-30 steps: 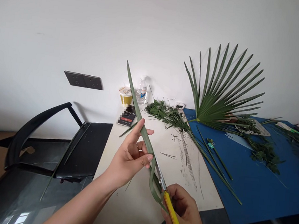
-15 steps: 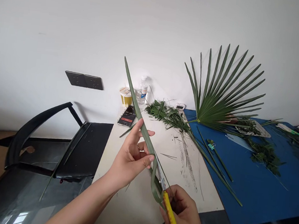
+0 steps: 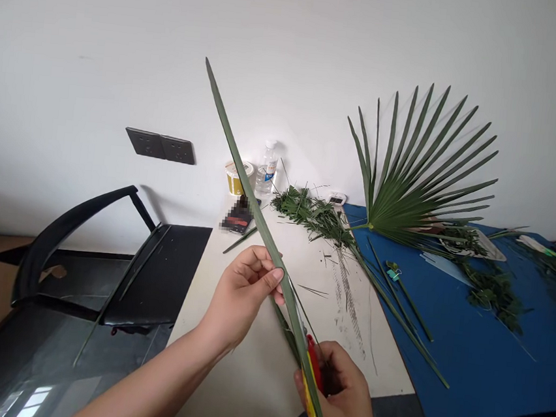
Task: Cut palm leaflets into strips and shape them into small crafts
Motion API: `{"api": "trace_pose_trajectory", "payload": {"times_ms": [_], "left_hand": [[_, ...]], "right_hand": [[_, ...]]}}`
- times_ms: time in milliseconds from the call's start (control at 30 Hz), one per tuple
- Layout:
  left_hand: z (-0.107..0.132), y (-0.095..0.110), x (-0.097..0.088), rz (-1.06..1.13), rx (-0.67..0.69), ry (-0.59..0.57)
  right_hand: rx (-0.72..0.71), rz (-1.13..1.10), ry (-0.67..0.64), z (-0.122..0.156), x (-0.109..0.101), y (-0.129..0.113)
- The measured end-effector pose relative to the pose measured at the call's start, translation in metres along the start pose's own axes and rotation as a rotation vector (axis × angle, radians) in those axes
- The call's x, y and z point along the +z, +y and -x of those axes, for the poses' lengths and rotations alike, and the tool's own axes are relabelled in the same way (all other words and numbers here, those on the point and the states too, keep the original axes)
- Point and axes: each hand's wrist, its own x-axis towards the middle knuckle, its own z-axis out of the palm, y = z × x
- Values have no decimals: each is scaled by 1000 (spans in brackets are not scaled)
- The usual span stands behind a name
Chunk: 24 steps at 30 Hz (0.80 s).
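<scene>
Left hand (image 3: 251, 284): thumb and fingers pinch a long green strip (image 3: 261, 225) near its middle. Strip is held aslant above the white table (image 3: 262, 377), tip up toward the wall, lower end by the right hand (image 3: 339, 391). Right hand: fingers curled round the red and yellow handles of the scissors (image 3: 314, 364); the strip covers much of the scissors, so blade opening cannot be told. A thin sliver runs just beside the strip's right edge.

Surroundings: upper strip crosses in front of the tub (image 3: 234, 182) and partly over the phone (image 3: 237, 223), whose screen is pixelated. Bottle (image 3: 266, 169) stands beside the tub. Clippings (image 3: 311, 213) are heaped toward the wall. Right, on the blue surface (image 3: 469, 364): fan leaf (image 3: 396, 203) propped up, its lower blades partly hiding a tray (image 3: 495, 248); long stems and a teal clip (image 3: 392, 272) nearer. Left: black chair (image 3: 164, 289), stalks lying across its seat.
</scene>
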Motion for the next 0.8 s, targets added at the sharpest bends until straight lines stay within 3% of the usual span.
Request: {"api": "trace_pose_trajectory", "payload": {"times_ms": [200, 800], "left_hand": [[0, 2, 1, -4, -43, -14], [4, 7, -1, -67, -177, -84]], "right_hand": [[68, -41, -13, 1, 3, -15], [11, -20, -24, -8, -4, -6]]}}
